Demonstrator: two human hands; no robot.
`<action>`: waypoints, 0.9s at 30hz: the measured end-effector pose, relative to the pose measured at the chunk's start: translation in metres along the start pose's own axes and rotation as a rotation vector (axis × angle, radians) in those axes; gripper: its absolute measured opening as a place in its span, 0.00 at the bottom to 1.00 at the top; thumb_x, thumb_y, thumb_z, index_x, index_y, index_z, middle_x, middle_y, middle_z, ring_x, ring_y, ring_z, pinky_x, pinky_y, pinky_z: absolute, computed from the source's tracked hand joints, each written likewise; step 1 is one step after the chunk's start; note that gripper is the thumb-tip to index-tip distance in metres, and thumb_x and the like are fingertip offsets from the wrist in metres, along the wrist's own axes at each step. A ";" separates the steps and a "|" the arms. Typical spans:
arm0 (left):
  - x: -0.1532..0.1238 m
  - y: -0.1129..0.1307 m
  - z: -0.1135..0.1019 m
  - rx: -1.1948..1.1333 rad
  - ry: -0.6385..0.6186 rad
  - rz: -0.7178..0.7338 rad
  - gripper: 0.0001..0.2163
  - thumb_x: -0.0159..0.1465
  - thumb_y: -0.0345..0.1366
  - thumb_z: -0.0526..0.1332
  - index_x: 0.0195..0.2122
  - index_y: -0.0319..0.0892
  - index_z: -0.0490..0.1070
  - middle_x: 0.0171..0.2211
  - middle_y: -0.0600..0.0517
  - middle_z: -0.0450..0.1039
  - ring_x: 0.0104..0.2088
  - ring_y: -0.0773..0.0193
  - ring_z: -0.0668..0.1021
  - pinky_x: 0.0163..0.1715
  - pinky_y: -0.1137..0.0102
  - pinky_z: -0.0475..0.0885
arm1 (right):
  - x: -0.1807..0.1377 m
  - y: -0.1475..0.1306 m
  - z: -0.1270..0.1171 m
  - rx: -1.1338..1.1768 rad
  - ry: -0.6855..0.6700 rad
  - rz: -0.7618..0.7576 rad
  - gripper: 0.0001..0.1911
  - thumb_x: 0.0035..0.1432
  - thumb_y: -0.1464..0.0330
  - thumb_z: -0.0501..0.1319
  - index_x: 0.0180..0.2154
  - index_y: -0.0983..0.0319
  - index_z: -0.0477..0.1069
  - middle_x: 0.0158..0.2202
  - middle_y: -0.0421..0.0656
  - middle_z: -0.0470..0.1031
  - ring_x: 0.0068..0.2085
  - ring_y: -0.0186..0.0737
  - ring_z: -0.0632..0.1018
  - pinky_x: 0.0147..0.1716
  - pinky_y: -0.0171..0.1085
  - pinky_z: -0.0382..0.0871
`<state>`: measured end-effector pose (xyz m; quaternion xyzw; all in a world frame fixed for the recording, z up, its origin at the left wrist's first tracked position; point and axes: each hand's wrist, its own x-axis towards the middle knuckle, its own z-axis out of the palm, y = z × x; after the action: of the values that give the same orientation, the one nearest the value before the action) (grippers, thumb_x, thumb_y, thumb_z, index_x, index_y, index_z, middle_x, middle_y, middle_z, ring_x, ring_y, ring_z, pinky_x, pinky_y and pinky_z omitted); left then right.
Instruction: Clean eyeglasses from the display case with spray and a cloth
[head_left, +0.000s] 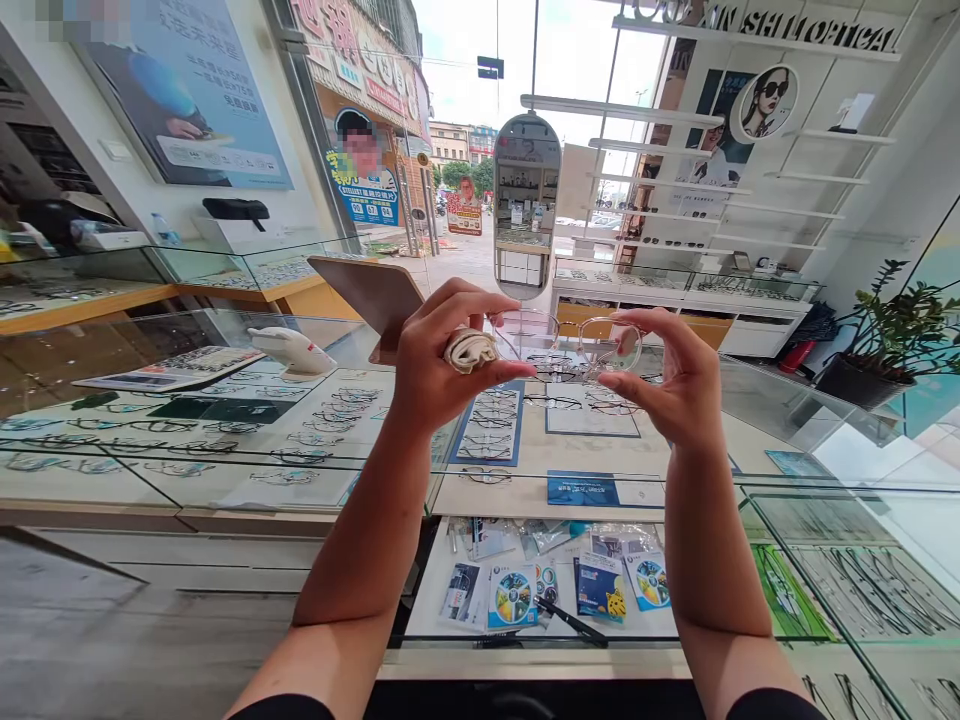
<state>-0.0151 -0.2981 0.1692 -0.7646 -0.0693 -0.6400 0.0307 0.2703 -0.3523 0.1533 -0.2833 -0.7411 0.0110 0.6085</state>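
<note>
aloft, eyeglasses (546, 330), pinched by both hands (429, 362)

The room around me is an optical shop. Indicators: the sign (825, 35) reads "OPTICAL"; glass counters (262, 517) display rows of spectacles (341, 410); a tall mirror (527, 190) faces the counters; a round picture (769, 110) features sunglasses (770, 93).

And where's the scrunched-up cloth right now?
In the head view, the cloth is bunched in the left hand, near the middle of the picture, just left of the clear-lensed eyeglasses held up in both hands.
</note>
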 end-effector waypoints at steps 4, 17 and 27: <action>0.000 -0.002 0.000 0.019 -0.001 -0.018 0.25 0.61 0.61 0.80 0.52 0.52 0.86 0.39 0.49 0.79 0.36 0.58 0.76 0.34 0.61 0.73 | 0.001 0.002 0.001 0.007 0.007 -0.041 0.23 0.63 0.54 0.80 0.57 0.47 0.84 0.47 0.42 0.85 0.47 0.49 0.82 0.56 0.53 0.79; -0.005 -0.009 0.007 0.199 0.075 0.043 0.32 0.62 0.67 0.76 0.60 0.57 0.82 0.49 0.49 0.76 0.43 0.57 0.78 0.41 0.60 0.77 | 0.002 0.011 0.006 -0.092 0.085 -0.088 0.31 0.64 0.52 0.78 0.65 0.47 0.78 0.61 0.45 0.85 0.61 0.57 0.85 0.64 0.59 0.81; -0.009 -0.006 0.019 0.157 0.156 -0.135 0.25 0.64 0.58 0.80 0.57 0.53 0.84 0.47 0.49 0.84 0.40 0.57 0.81 0.38 0.59 0.77 | 0.005 0.008 0.013 -0.115 0.153 0.028 0.26 0.66 0.53 0.76 0.61 0.51 0.78 0.56 0.48 0.86 0.58 0.56 0.86 0.62 0.59 0.82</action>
<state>0.0010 -0.2904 0.1565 -0.7015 -0.1681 -0.6906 0.0526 0.2611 -0.3392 0.1510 -0.3284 -0.6877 -0.0448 0.6459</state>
